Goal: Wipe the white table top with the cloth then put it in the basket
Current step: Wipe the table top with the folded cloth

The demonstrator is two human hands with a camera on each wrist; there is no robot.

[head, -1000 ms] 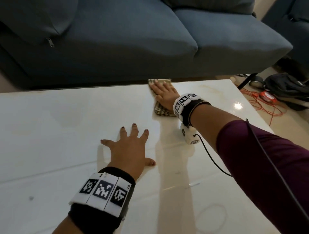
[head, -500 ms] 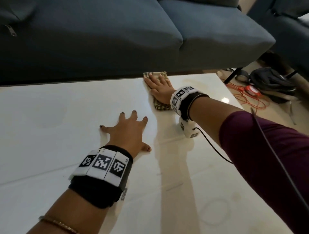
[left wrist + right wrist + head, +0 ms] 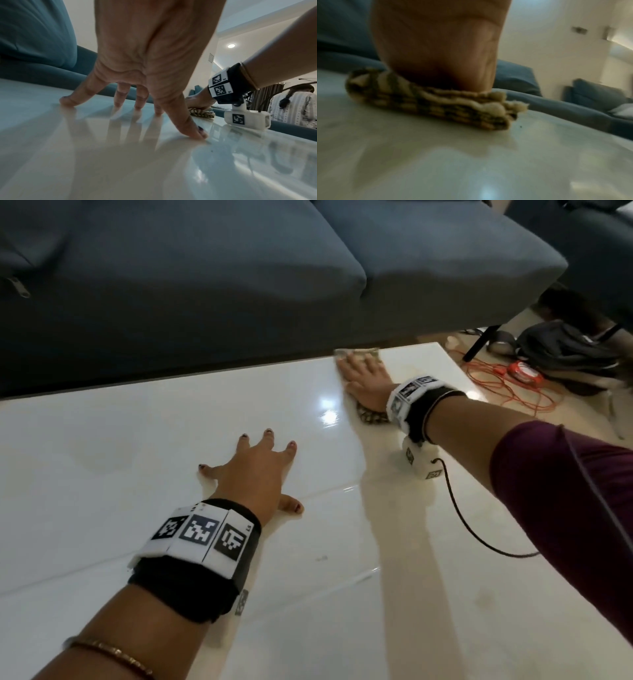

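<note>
A folded checked cloth, beige and dark, lies on the glossy white table top near its far edge. My right hand lies flat on the cloth with straight fingers and presses it down; only the cloth's near and far ends show around the palm. My left hand rests near the table's middle, fingers spread, fingertips and thumb touching the surface. No basket is in view.
A dark blue sofa runs along the table's far edge. On the floor to the right lie an orange cable and a dark bag. A black cable hangs from my right wrist over the table. Another person stands behind.
My right hand has slid the cloth to the right along the far edge of the table. The left hand has stayed planted where it was.
</note>
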